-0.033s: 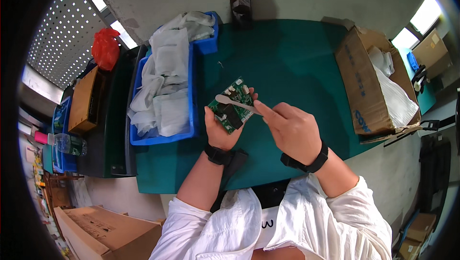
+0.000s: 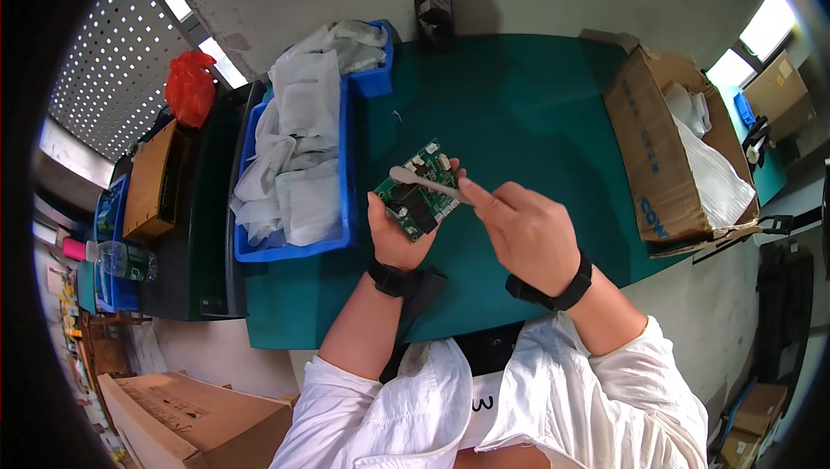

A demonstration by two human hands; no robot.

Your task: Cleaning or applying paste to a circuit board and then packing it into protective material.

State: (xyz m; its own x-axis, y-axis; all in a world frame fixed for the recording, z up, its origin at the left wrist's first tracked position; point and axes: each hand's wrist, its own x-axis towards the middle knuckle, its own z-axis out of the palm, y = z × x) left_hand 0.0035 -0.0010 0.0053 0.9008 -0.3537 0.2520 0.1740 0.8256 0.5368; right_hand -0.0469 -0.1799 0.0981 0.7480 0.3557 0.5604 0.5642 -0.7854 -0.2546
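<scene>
My left hand point(image 2: 398, 240) grips a green circuit board point(image 2: 449, 182) by its edges, tilted above the table. White connectors and a large black component stand on the board's upper face. In my right hand point(image 2: 527, 236) is a slim pale stick point(image 2: 425, 180) with a wider rounded tip, pinched between thumb and forefinger. The stick slants across the board, its tip over the board's upper left part. Whether the tip touches the board I cannot tell. Both wrists wear black straps.
Blue bins point(image 2: 349, 201) filled with white wrapped packets point(image 2: 309, 201) stand to the left on the green table point(image 2: 519, 97). An open cardboard box point(image 2: 644, 153) with white wrapping sits at the right. A small dark box point(image 2: 433, 15) is at the back. A bottle point(image 2: 125, 260) lies far left.
</scene>
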